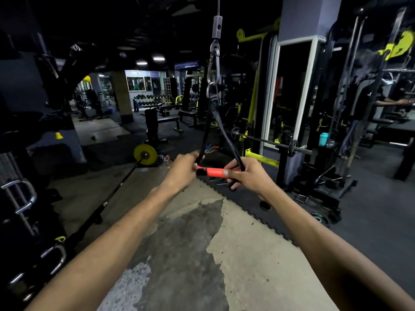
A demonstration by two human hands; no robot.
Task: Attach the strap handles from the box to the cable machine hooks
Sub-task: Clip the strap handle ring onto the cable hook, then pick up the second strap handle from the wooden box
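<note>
strap handle: i see it hanging from the carabiner, orange grip tube level at the bottom, both ends in hand.
straps: two black webbing legs run up from the tube ends and meet at a metal ring, forming a triangle.
carabiner: silver clip, top end in the swivel eye, bottom end through the ring of the strap handle. gate state i can't tell.
cable: thin steel line drops from the top edge into a grey block just above the clip.
left hand: fingers curled around the left end of the tube, closed on it where the strap enters.
right hand: fingers wrapped over the right end, thumb lying along the orange tube, closed on it.
arms: both reach forward, bare, well apart at the elbows.
floor: patchy bare concrete under the hands, black mat edge beside it.
left side: long barbell with a yellow plate lying on the floor.
background: dim gym, benches and racks; detail too dark to tell.
</note>
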